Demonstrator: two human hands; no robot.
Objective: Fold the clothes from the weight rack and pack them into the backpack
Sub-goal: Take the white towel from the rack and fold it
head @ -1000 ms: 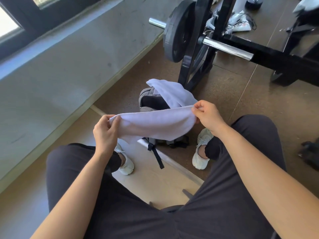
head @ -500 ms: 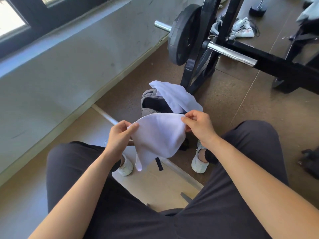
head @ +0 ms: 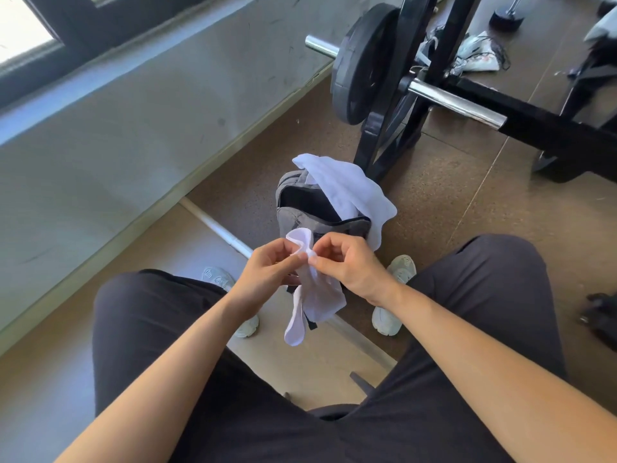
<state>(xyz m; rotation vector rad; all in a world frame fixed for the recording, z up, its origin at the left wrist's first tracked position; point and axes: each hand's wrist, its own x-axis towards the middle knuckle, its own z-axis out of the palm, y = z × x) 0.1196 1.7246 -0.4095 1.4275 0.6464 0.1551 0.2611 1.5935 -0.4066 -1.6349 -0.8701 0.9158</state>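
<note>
Pinching the small white soft cloth at its top edge, we are gripping it with both hands: our left hand is holding it between thumb and curled fingers, and our right hand is nipping the same edge just at three o'clock of the left, the two sets of fingertips nearly touching. Above the grip the cloth is bunching into a little loop toward twelve o'clock. Below, the rest is hanging limp toward six o'clock as a narrow doubled strip, dangling between our knees and touching nothing that we can see. It is looking thin and floppy, with soft creases, so we are judging that it will not keep a fold unless pressed flat.

We are reading this as the folding step, partway through: the top corners are meeting in our grip, but the fold is not yet squared. The next move, as we are judging it, is calling for levelling the hanging edges, halving the strip again, then lowering the bundle straight ahead.

At twelve o'clock of the hands the grey fabric backpack is standing on the floor with its mouth gaping, and a larger white garment is lying draped over its rim toward one o'clock. Farther out at one o'clock the black steel weight rack is standing.
</note>
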